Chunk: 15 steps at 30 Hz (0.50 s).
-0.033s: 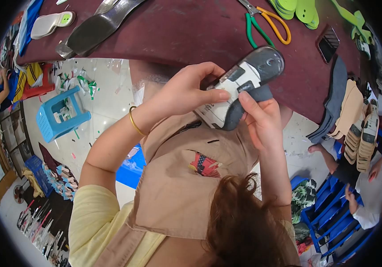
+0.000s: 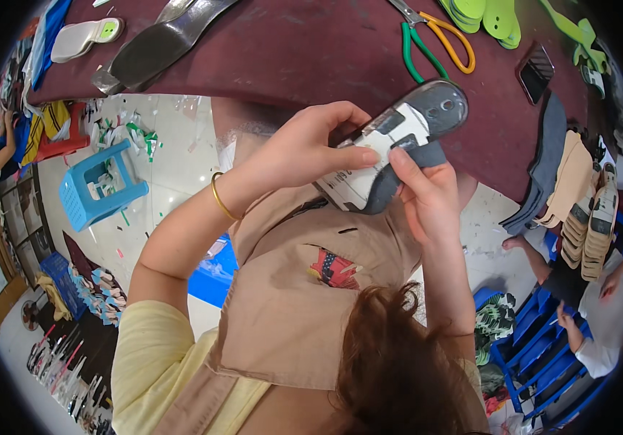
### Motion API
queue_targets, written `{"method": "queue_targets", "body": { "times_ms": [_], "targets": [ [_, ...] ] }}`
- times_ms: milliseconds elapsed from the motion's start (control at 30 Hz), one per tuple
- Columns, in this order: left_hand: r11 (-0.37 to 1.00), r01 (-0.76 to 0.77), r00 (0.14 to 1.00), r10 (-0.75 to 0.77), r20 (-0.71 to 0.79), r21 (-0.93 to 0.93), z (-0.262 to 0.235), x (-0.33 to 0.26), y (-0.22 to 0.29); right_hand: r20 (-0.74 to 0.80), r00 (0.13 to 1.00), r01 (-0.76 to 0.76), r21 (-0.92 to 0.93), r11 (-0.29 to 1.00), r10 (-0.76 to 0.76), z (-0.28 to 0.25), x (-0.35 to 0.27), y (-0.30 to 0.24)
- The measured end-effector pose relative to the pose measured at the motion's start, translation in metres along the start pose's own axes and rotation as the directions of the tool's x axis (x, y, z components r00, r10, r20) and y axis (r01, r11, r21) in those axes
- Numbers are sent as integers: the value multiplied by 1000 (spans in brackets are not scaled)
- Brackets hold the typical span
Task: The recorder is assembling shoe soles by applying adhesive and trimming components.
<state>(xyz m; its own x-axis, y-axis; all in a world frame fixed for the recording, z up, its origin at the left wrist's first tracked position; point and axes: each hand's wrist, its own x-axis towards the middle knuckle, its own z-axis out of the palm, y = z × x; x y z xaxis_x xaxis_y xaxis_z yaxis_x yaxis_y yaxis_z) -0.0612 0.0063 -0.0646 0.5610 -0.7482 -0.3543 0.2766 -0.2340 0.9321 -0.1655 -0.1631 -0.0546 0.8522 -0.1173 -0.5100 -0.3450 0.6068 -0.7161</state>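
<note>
Cluttered workshop, dark red worktable (image 2: 311, 51) up top with scissors (image 2: 434, 36), green insoles (image 2: 485, 14) and a metal shoe last (image 2: 152, 47); blue plastic stool (image 2: 101, 185) on the littered floor. Person holds a shoe sole (image 2: 391, 148) up over their lap, just below the table edge. Left hand (image 2: 304, 152) clamps it from above, thumb pressed on the white liner. Right hand (image 2: 427, 196) cups the grey edge from below, fingers closed on it. Best practice, I'd judge: press evenly along the edge, keep the sole steady.
</note>
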Motion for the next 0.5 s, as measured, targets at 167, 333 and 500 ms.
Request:
{"method": "queue_targets", "body": {
  "times_ms": [167,333,500],
  "targets": [
    [878,192,976,-125,176,-439,-11,0,9,-42,997,72,5,997,-72,-7,4,7],
    [1000,5,992,-3,-124,18,16,-2,1,-57,986,158,-31,987,-159,-3,4,11],
    [874,-163,984,176,15,457,-2,8,22,38,999,14,122,992,-19,-44,-2,15]
  ]
}}
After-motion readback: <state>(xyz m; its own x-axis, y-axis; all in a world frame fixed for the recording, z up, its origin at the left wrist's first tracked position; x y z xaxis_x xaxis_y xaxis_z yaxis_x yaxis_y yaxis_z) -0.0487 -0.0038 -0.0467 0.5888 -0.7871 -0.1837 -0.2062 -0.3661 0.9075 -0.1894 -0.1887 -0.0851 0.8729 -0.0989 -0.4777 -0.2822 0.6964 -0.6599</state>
